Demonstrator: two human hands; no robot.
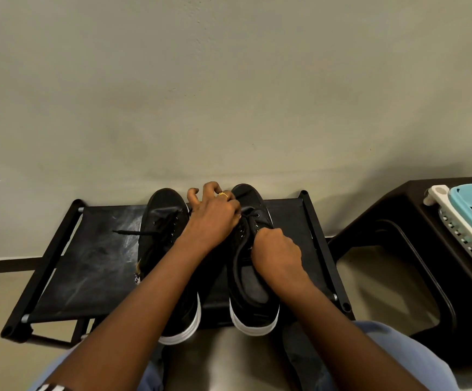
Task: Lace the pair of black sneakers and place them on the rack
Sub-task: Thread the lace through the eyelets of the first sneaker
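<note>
Two black sneakers with white soles stand side by side on a low black rack, toes toward the wall. The left sneaker has a loose lace end sticking out to the left. On the right sneaker a black lace runs down over the opening. My left hand lies across the gap between the shoes, its fingers curled at the right sneaker's laces near the toe. My right hand is closed round the lace at that shoe's tongue.
A dark brown stool stands to the right, carrying a white and light blue basket. The pale wall is right behind the rack. My knees in blue trousers are at the bottom of the view.
</note>
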